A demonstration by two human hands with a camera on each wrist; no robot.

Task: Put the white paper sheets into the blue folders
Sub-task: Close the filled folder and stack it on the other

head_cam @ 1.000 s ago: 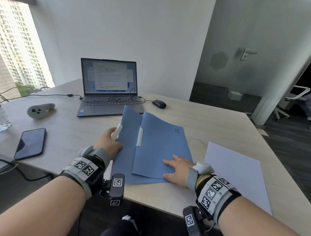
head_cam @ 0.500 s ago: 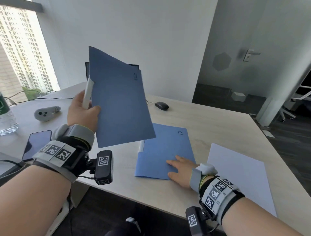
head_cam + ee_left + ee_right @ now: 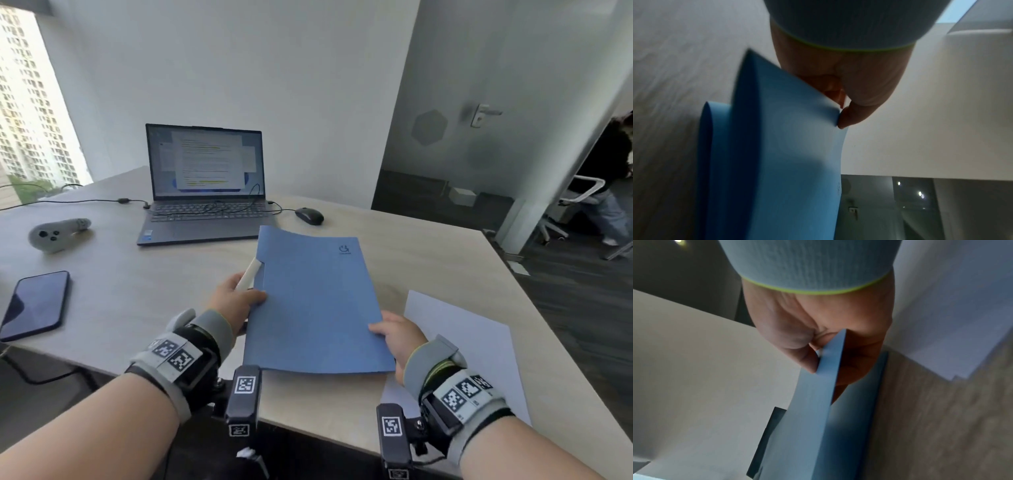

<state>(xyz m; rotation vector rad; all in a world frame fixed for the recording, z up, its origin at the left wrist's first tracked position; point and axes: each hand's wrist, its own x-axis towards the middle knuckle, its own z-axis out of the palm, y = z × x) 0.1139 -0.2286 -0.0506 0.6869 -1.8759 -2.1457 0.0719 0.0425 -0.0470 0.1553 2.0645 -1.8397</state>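
I hold one blue folder (image 3: pixel 315 301) by both sides, just over the table (image 3: pixel 137 301). My left hand (image 3: pixel 239 298) grips its left edge beside the white spine bar (image 3: pixel 249 274), thumb on top. My right hand (image 3: pixel 394 334) pinches the lower right edge. The left wrist view shows the left hand's thumb (image 3: pixel 849 116) on the cover, and a second blue folder (image 3: pixel 707 146) lies flat below. The right wrist view shows the right hand's thumb (image 3: pixel 807 360) on the held cover (image 3: pixel 813 418). The white paper sheets (image 3: pixel 479 359) lie on the table at the right.
An open laptop (image 3: pixel 205 192) with cables stands at the back, a black mouse (image 3: pixel 309 216) to its right. A grey controller (image 3: pixel 56 233) and a dark phone (image 3: pixel 36 305) lie on the left. A person (image 3: pixel 613 192) is beyond the doorway, far right.
My left hand has brought the raised folder down over the other folder. My right hand has left the lower folder and taken the held folder's right edge.
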